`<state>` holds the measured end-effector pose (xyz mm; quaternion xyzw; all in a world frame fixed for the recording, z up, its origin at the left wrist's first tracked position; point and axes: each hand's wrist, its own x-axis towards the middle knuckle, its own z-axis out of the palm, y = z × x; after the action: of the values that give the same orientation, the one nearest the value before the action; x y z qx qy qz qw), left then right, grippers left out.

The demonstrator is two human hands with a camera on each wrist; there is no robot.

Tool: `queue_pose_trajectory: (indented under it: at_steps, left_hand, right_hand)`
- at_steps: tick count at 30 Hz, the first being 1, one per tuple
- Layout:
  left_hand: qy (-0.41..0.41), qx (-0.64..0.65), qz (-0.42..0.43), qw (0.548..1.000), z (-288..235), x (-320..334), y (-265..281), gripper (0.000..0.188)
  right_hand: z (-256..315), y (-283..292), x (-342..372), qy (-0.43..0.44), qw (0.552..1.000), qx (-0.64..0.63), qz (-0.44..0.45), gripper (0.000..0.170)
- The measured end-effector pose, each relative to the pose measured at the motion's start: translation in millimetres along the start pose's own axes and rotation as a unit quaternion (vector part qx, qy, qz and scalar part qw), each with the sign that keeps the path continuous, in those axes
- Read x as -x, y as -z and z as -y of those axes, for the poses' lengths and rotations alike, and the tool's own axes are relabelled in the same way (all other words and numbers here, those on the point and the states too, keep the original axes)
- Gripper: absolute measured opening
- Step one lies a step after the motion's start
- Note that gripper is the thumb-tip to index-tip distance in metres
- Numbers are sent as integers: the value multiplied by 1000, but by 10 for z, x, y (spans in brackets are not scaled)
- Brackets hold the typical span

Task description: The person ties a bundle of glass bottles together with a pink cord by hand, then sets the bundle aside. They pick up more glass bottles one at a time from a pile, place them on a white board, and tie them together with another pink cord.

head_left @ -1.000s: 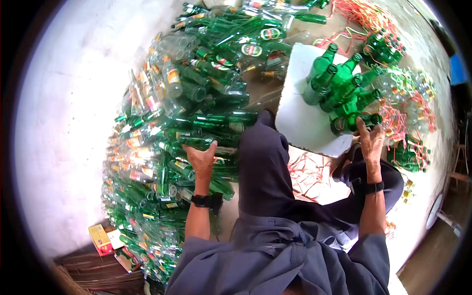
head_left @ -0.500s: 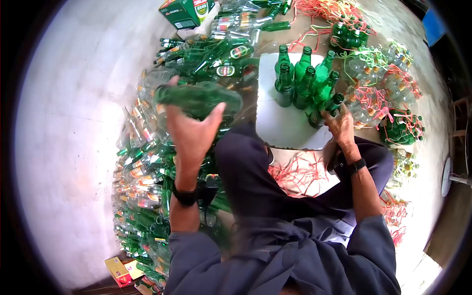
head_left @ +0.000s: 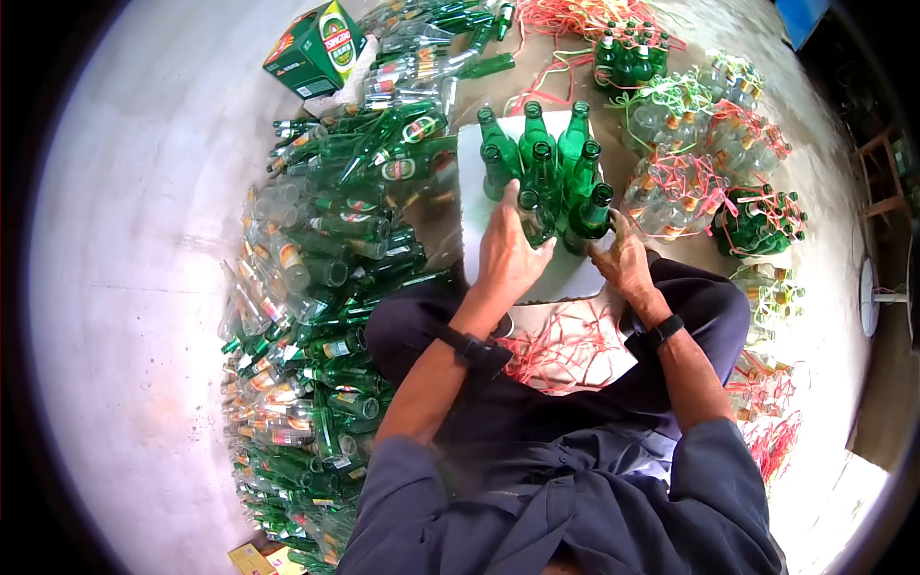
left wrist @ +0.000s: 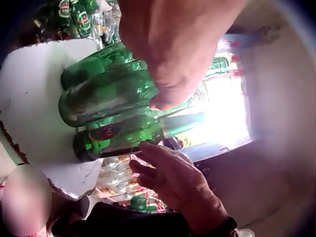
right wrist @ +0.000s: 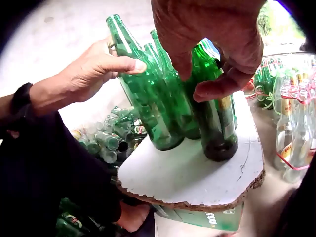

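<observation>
Several green bottles stand upright, close together, on a white board with a rough edge. My left hand grips a green bottle at the group's near left; that bottle leans in the right wrist view. In the left wrist view my left hand covers its upper part. My right hand is at the near-right bottle, fingers loosely bent and fingertips against its side. The left wrist view shows the right hand below that labelled bottle.
A large pile of lying bottles spreads along the left, with a green box behind. Bundles of bottles tied with pink and green string stand right. Loose pink string lies between the legs.
My left hand has carried a green bottle from the pile across to the group on the board. My right hand has stayed by the near-right bottle. The head view has shifted.
</observation>
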<state>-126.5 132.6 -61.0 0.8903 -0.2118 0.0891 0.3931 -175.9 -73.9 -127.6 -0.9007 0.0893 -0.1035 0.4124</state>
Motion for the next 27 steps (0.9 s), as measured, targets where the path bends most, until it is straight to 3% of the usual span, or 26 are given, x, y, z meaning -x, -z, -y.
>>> queue_pose_trajectory:
  at_steps: [2, 5, 8, 9, 10, 13, 15, 16, 18, 19, 20, 22, 23, 26, 27]
  left_hand:
    - [1, -4, 23, 1000, 35, -4, -106, 103]
    - [-36, -9, -10, 999, 124, -4, -270, 102]
    - [-7, 4, -2, 1000, 200, -6, -347, 101]
    - [-12, 4, -11, 1000, 205, -12, -363, 100]
    - [-13, 5, -9, 1000, 213, -10, -374, 100]
    - [-2, 16, 19, 1000, 228, 10, -392, 99]
    - [53, 5, 33, 998, 239, 30, -402, 95]
    - [52, 7, 34, 998, 249, 45, -414, 95]
    - [102, 29, 22, 994, 307, 101, -468, 93]
    - [102, 30, 22, 994, 370, 136, -520, 93]
    - [114, 33, 7, 993, 440, 174, -576, 90]
    - [126, 36, -9, 991, 492, 216, -615, 88]
    - [155, 57, 24, 986, 517, 228, -633, 86]
    - [201, 131, 62, 969, 465, 227, -614, 85]
    - [216, 184, 68, 956, 444, 218, -610, 85]
  right_hand:
    - [27, 18, 9, -20, 1000, -11, 14, 69]
    - [-59, -16, 41, -23, 999, -16, 15, 75]
    - [-174, -80, 77, -27, 999, -21, 13, 78]
    - [-95, -38, 79, -94, 993, -52, 54, 77]
    - [-122, -50, 92, -96, 993, -52, 53, 77]
    - [-187, -75, 130, -127, 987, -69, 71, 73]
    - [-170, -43, 144, -187, 963, -172, 88, 55]
    - [-144, -17, 122, -187, 963, -171, 86, 55]
    - [-99, 34, 55, -316, 884, -335, 83, 60]
    - [-205, 20, 42, -332, 858, -375, 110, 66]
    - [-267, 16, 51, -332, 859, -374, 110, 66]
    - [-349, -6, 59, -334, 817, -463, 89, 75]
    - [-373, -67, 20, -354, 800, -478, 81, 84]
    - [-159, -56, -137, -359, 797, -483, 52, 85]
    - [-341, -178, -239, -395, 765, -505, 69, 84]
